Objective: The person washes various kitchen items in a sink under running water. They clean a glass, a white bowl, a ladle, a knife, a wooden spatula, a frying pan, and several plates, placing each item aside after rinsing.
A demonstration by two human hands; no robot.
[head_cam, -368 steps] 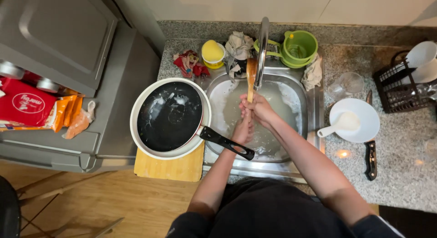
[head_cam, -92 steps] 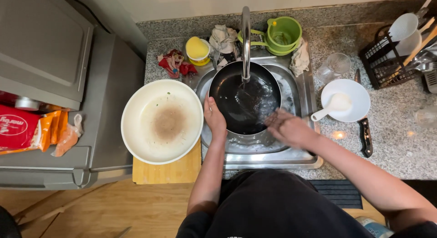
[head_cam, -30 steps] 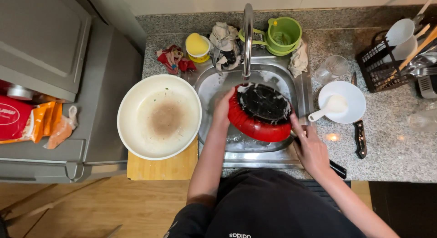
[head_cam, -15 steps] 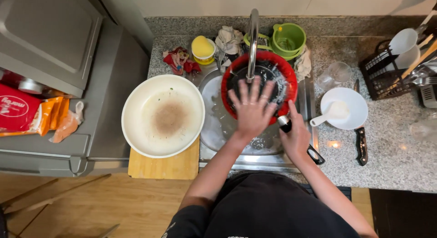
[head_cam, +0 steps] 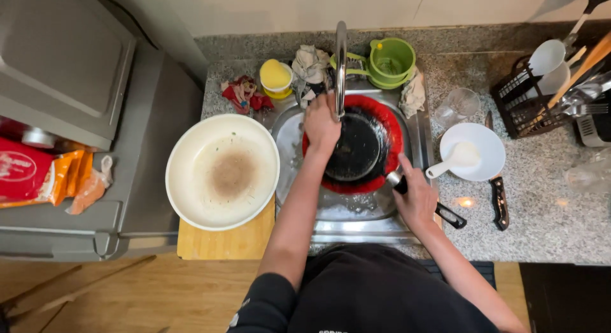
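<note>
The red frying pan [head_cam: 356,148] is now in the middle of the frame, over the steel sink [head_cam: 344,212], under the tap [head_cam: 341,59]. Half a second ago its red underside faced up with the left hand spread flat on it; now the black inside faces up, so the pan was turned over and the washing has moved to the inner side. Its long axis runs from the upper left to the lower right: the bowl lies toward the tap, and the black handle [head_cam: 445,213] points to the lower right, over the sink's edge.

The white pan [head_cam: 223,172], with a brown stain, sits left of the sink on a wooden board [head_cam: 223,244], as before.

The left hand [head_cam: 321,126] is closed, pressing on the pan's upper-left rim; I cannot tell if it holds a sponge. The right hand [head_cam: 417,199] is wrapped around the handle near the bowl.
</note>
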